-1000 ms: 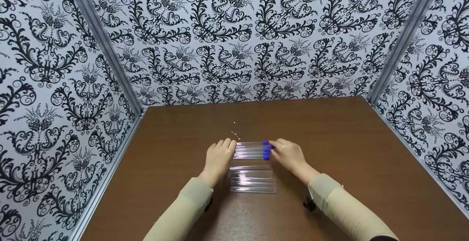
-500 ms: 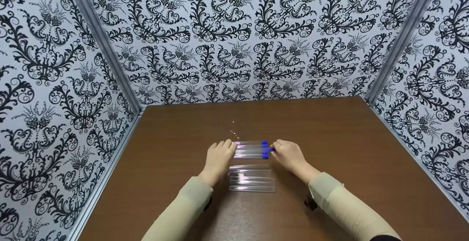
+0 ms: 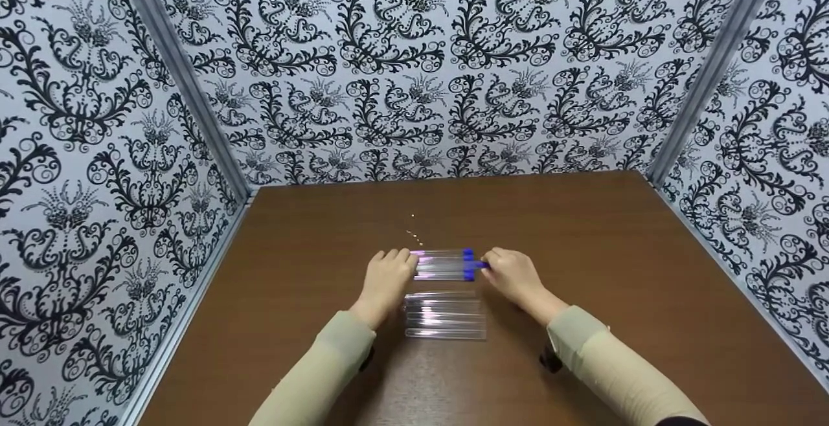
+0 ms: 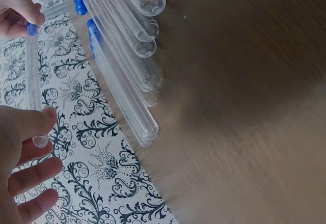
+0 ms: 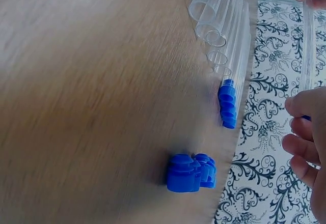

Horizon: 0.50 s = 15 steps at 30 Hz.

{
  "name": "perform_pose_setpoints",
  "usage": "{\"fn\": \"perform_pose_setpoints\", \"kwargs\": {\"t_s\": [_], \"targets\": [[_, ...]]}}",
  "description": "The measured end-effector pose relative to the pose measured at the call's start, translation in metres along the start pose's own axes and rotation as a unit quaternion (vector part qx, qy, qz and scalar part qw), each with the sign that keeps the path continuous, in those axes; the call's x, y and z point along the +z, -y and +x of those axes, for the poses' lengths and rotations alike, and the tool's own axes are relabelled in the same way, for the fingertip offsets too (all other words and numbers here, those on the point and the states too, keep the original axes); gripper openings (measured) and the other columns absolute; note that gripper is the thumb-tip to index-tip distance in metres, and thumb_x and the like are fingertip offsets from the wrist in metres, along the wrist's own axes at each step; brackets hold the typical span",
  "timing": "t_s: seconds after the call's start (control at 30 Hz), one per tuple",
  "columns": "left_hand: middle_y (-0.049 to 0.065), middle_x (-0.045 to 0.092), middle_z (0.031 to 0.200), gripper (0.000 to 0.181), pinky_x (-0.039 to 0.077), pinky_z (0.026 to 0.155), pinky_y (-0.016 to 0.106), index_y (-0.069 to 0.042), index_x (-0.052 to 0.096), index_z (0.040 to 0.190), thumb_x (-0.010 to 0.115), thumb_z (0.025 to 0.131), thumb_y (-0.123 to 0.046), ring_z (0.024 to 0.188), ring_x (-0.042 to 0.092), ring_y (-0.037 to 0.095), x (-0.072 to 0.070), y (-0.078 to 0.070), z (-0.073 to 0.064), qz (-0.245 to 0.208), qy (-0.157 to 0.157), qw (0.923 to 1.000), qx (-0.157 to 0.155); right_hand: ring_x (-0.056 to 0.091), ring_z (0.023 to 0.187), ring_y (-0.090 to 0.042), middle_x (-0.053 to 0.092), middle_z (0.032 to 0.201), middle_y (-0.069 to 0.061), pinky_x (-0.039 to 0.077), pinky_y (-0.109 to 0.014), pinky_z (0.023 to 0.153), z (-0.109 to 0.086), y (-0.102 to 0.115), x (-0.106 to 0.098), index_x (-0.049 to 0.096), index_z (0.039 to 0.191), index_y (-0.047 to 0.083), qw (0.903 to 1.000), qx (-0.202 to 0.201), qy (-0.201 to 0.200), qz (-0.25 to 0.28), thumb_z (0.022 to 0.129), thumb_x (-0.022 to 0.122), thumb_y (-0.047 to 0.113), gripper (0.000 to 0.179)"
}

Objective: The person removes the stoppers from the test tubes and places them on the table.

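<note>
My left hand point(image 3: 388, 280) pinches the rounded end of a clear test tube point(image 4: 32, 76) between thumb and finger, its other fingers spread loosely. At the tube's other end, my right hand point(image 3: 515, 277) pinches the blue cap point(image 3: 481, 265). The tube is held level above the table. Behind it in the head view lies a row of test tubes with blue caps point(image 3: 468, 276). Nearer to me lie several uncapped test tubes point(image 3: 447, 316), side by side. Fingers partly cover the held cap, so how far it sits in the tube is hidden.
Loose blue caps point(image 5: 182, 175) stand on the brown table point(image 3: 311, 232) in the right wrist view; my right hand hides them in the head view. Small bright specks point(image 3: 414, 237) show beyond the tubes. Patterned walls point(image 3: 401, 89) enclose the table's back and sides.
My right hand has shifted slightly right, and the blue cap it pinches now juts out past the capped row. The left hand keeps its hold on the tube's end. The lying tubes stay put.
</note>
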<state>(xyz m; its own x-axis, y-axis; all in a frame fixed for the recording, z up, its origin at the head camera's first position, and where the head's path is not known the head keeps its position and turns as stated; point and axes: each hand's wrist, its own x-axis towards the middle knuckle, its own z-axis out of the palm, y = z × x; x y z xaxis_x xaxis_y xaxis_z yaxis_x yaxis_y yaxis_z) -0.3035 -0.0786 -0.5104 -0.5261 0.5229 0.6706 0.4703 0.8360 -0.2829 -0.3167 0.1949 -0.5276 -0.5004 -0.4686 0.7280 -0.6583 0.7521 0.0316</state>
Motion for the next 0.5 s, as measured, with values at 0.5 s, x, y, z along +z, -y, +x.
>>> {"fn": "perform_pose_setpoints", "kwargs": {"t_s": [0.5], "targets": [[-0.003, 0.063, 0.075, 0.015, 0.047, 0.061, 0.033, -0.014, 0.066, 0.078, 0.076, 0.078, -0.025, 0.070, 0.058, 0.018, -0.0014, 0.0017, -0.0026, -0.008, 0.033, 0.9994, 0.007, 0.059, 0.058, -0.020, 0.059, 0.070, -0.002, 0.051, -0.035, 0.054, -0.0032, -0.0008, -0.0028, 0.063, 0.076, 0.006, 0.9997, 0.021, -0.009, 0.006, 0.068, 0.083, 0.005, 0.021]]}}
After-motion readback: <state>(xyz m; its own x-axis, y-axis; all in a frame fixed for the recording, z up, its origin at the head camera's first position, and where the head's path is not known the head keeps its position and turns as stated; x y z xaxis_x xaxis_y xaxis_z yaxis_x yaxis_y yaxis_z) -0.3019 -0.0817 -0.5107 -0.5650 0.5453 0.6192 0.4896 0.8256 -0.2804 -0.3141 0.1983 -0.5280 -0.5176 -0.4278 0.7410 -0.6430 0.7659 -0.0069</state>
